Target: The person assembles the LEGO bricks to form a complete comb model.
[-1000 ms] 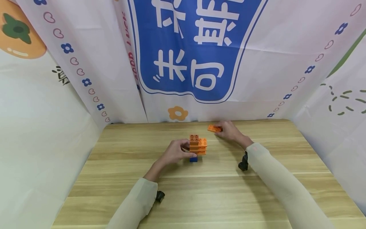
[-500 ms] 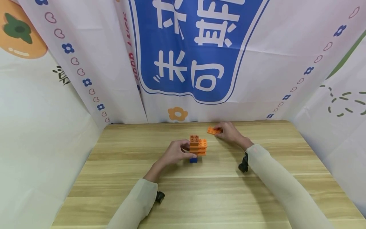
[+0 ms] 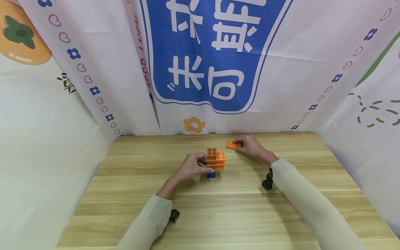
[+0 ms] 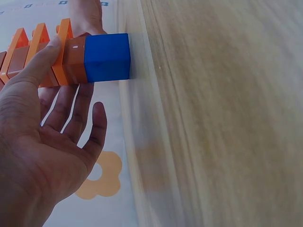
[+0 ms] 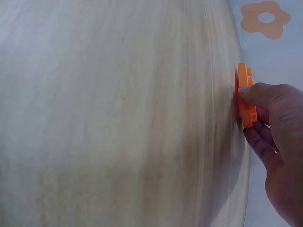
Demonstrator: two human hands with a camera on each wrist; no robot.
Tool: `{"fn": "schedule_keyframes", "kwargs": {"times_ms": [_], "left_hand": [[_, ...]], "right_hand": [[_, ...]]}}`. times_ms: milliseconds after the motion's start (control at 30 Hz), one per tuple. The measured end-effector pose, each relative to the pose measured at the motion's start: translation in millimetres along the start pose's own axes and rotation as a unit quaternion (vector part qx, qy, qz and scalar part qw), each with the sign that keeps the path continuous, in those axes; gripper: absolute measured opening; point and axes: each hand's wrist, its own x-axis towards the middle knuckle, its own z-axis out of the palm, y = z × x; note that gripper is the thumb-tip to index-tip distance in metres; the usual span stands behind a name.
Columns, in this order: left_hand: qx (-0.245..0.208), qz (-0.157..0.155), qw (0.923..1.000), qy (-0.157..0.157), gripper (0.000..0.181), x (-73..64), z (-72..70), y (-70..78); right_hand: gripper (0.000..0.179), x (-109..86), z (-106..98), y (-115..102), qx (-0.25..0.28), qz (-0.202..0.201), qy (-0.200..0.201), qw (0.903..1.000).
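Observation:
In the head view my left hand (image 3: 191, 167) holds a stacked toy-brick tower (image 3: 211, 153) near the middle of the table. The left wrist view shows brown bricks alternating with thin orange ones, the orange ones jutting out to one side. A blue brick (image 4: 108, 57) forms the tower's base. My left thumb lies along one side, with fingers behind the stack. Farther back and to the right, my right hand (image 3: 251, 146) pinches a flat orange brick (image 3: 230, 144) between thumb and fingers. Its studs show in the right wrist view, where the brick (image 5: 247, 116) is close to the tabletop.
The wooden table (image 3: 218, 215) meets a printed white cloth backdrop (image 3: 125, 104) right behind the right hand. More cloth hangs at the left and right sides. A small black device (image 3: 267, 180) sits at the right wrist, another (image 3: 174, 215) at the left.
My right hand and the flat orange brick have come slightly nearer to me, and the brick has turned a little. My left hand and the tower have stayed in place.

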Motion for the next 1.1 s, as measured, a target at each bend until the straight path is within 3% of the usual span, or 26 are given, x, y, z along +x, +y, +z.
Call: {"fn": "schedule_keyframes", "kwargs": {"times_ms": [700, 1100], "left_hand": [[0.004, -0.003, 1.0, 0.001, 0.033, 0.4, 1.0, -1.7], [0.003, -0.004, 1.0, -0.001, 0.034, 1.9, 0.4, -1.6]], "right_hand": [[0.036, -8.0, -26.9, -34.9, 0.044, -0.04, -0.002, 0.9982], [0.036, -14.6, -45.2, -62.3, 0.049, -0.103, 0.029, 0.9931]]}}
